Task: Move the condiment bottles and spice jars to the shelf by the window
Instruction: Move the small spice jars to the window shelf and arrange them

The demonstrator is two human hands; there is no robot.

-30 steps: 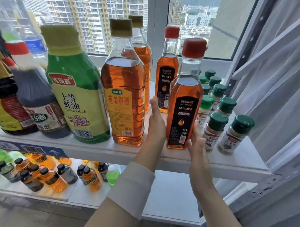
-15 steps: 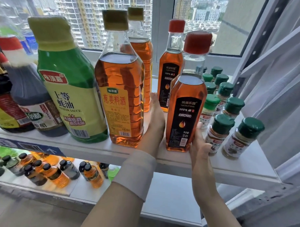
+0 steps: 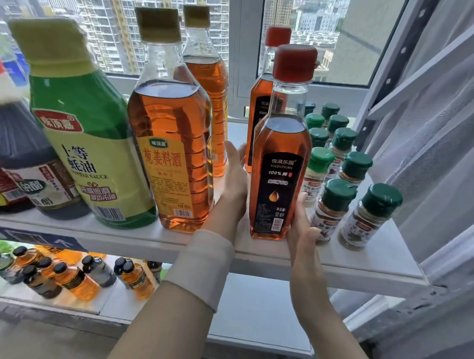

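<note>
Window shelf [image 3: 375,254] facing city towers: in the last second little has shifted, and the red-capped oil bottle [image 3: 280,178] still stands near its front edge, so it seems delivered and merely being squared up. My right hand [image 3: 302,230] curls round its lower right side; my left hand [image 3: 233,179] lies flat, fingers straight, along its left. Green-capped spice jars [image 3: 334,207] of brown powder stand just beyond my right hand, amber-filled bottles [image 3: 172,155] beyond my left.

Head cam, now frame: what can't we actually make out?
Head view:
- Right hand fingers: behind the red-capped oil bottle; grip unclear.
- Left hand: palm contact with that bottle hidden by the hand itself.
- Dark bottles far left: blurred, cut by the frame edge.
- Rear spice jars: labels hidden by front jars.
</note>
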